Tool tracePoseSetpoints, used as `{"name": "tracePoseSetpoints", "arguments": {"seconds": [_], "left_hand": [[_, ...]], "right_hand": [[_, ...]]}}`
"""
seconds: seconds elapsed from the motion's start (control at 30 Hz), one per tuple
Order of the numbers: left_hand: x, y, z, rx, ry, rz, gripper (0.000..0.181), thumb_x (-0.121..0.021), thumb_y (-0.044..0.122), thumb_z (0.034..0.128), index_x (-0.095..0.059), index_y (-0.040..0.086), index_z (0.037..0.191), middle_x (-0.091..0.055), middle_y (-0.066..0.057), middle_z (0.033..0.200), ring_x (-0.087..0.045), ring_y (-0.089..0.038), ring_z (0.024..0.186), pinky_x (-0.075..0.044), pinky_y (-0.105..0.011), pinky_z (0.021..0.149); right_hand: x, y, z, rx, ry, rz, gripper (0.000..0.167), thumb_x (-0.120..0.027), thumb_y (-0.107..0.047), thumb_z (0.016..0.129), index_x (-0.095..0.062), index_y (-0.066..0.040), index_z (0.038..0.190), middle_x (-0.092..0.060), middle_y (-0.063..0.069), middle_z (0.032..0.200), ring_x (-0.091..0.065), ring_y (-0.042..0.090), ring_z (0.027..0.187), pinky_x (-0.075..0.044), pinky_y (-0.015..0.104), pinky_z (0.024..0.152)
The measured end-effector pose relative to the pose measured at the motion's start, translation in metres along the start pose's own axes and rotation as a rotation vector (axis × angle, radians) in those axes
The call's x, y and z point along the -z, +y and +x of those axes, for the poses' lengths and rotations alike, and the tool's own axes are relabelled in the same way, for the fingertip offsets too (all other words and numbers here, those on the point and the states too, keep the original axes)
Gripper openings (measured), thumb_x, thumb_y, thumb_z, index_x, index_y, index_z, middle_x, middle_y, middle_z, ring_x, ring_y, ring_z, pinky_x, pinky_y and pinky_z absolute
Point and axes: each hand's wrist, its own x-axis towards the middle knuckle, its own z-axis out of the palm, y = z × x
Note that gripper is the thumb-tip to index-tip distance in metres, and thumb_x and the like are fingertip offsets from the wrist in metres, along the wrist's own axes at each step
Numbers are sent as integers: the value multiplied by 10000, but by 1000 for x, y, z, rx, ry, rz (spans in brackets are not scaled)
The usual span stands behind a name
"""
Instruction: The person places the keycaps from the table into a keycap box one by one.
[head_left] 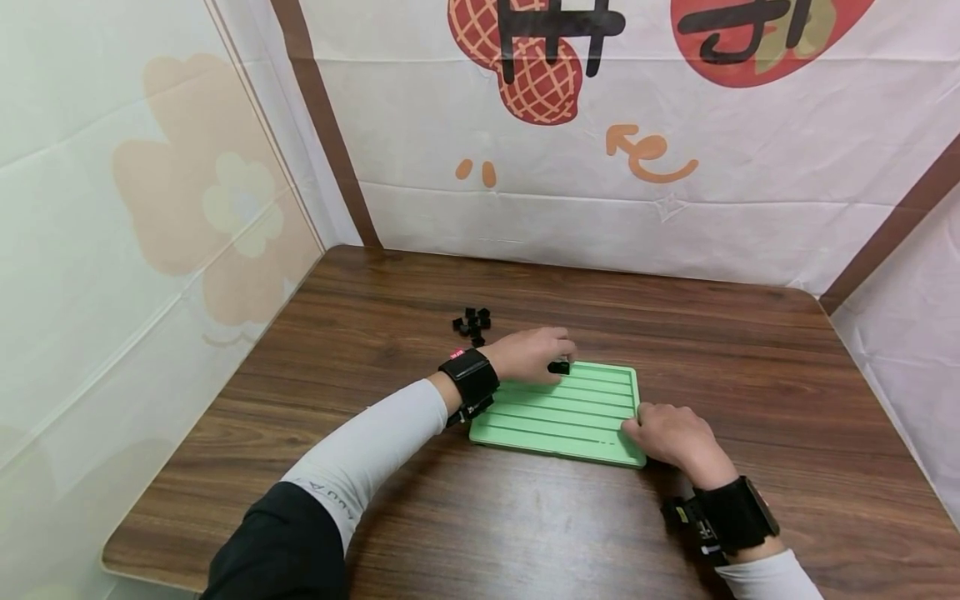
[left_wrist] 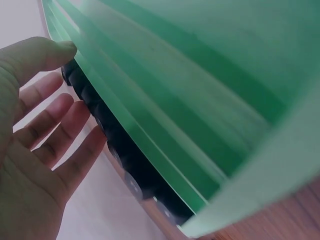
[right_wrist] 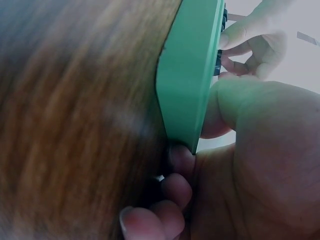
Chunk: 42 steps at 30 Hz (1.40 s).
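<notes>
A green ridged tray lies on the table. Over its far edge, my left hand has its thumb on the near side and its fingers on the far side of black pieces. The left wrist view shows these black pieces in a row along the tray's edge, with the thumb and fingers of my left hand at one end. My right hand grips the tray's right near corner. In the right wrist view, its thumb is on the green tray and its other fingers are curled by the underside.
Several loose black pieces lie on the wooden table beyond my left wrist. A small red item is partly hidden beside the wristband. Printed cloth walls stand behind and at the sides of the table.
</notes>
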Motion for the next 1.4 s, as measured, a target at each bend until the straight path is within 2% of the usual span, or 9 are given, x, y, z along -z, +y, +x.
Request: {"name": "tracePoseSetpoints", "arguments": {"seconds": [0.23, 0.47, 0.7, 0.93, 1.13, 1.3, 1.4], "left_hand": [[3, -10, -10, 45, 32, 29, 331, -615, 359, 937, -590, 211, 1232, -538, 22, 1202, -523, -121, 1080, -485, -281, 844], [8, -23, -24, 69, 87, 12, 349, -593, 347, 954, -595, 161, 1249, -550, -26, 1221, -513, -166, 1099, -473, -306, 840], [12, -38, -38, 139, 108, 2, 401, -592, 354, 951, -581, 137, 1289, -536, -25, 1260, -500, -174, 1149, -480, -310, 837], [17, -57, -54, 216, 154, -39, 401, -612, 361, 938, -590, 139, 1271, -531, -15, 1279, -489, -171, 1185, -480, -342, 928], [17, -77, -70, 241, 194, -61, 403, -610, 357, 939, -591, 117, 1262, -546, -60, 1260, -491, -179, 1091, -474, -359, 886], [14, -95, -83, 289, 212, -64, 379, -624, 347, 930, -602, 118, 1232, -548, -58, 1244, -493, -206, 1142, -470, -389, 922], [12, -105, -91, 322, 207, -58, 386, -641, 350, 919, -603, 120, 1227, -545, -50, 1238, -488, -200, 1123, -470, -374, 891]], "right_hand": [[0, 0, -1, -5, 6, 4, 239, -431, -269, 913, -462, -112, 736, -338, 22, 662, -289, 170, 589, -233, 326, 587], [-2, 1, -1, -11, 3, 3, 243, -432, -280, 919, -477, -107, 755, -334, 22, 667, -293, 171, 596, -235, 333, 593], [-4, 1, -1, -12, 0, 6, 241, -434, -278, 917, -480, -105, 756, -334, 20, 665, -287, 170, 596, -231, 335, 593], [-5, 1, -1, -12, 15, 11, 246, -438, -276, 911, -467, -107, 735, -336, 19, 655, -279, 167, 586, -226, 320, 582], [-4, 1, -1, -5, 16, 6, 250, -435, -277, 918, -470, -107, 738, -340, 20, 653, -288, 169, 584, -232, 325, 582], [-2, 1, -1, -3, 10, 0, 252, -432, -282, 922, -480, -105, 750, -347, 23, 659, -301, 174, 589, -240, 331, 586], [-1, 0, 0, 1, 9, -3, 249, -430, -282, 922, -488, -103, 759, -352, 25, 662, -309, 176, 593, -244, 337, 591]]}}
